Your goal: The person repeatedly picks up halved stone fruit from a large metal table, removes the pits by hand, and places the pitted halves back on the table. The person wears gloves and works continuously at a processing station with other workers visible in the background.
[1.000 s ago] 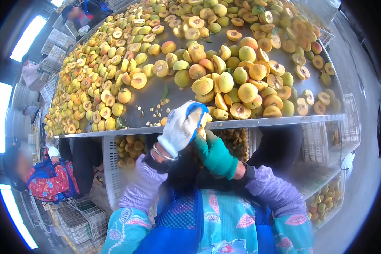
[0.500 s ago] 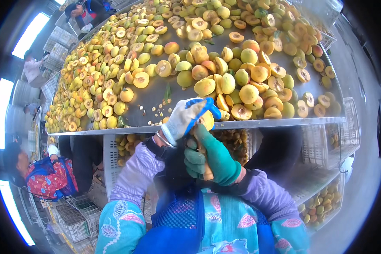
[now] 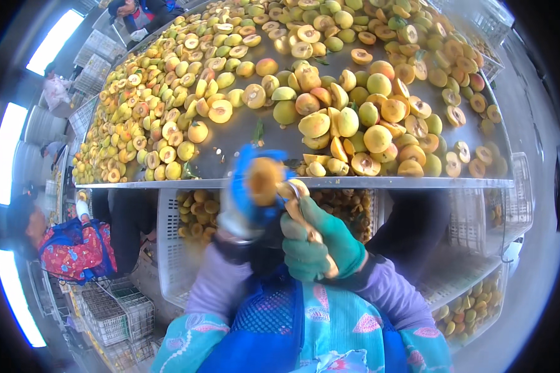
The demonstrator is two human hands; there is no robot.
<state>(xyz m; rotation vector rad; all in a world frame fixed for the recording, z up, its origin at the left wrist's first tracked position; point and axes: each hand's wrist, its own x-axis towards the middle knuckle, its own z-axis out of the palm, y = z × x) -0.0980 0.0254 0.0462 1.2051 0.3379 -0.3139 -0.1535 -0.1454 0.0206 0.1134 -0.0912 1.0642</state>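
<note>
My left hand (image 3: pixel 238 208), in a white and blue glove and smeared by motion, holds a peach half (image 3: pixel 264 181) just in front of the table's edge. Its orange-brown side faces me. My right hand (image 3: pixel 317 241), in a green glove, is wrapped round the wooden handle of a pitting tool (image 3: pixel 296 213). The tool's curved metal end points up beside the peach half. A pale yellowish piece (image 3: pixel 294 188) shows at that end; whether it is fruit or pit I cannot tell. Halved peaches (image 3: pixel 348 122) lie on the metal table (image 3: pixel 230 130) beyond my hands.
The table's raised metal edge (image 3: pixel 386 183) runs across in front of me. Below it stand a white crate (image 3: pixel 169 239) beside peaches and another crate (image 3: pixel 466 273) at right. At left a person in a red patterned top (image 3: pixel 74 255) sits near stacked crates (image 3: pixel 109 317).
My left hand has drawn back from over the table edge, leftward and toward me, turning the peach half. My right hand, still gripping the tool, has shifted slightly right. The view has shifted a little.
</note>
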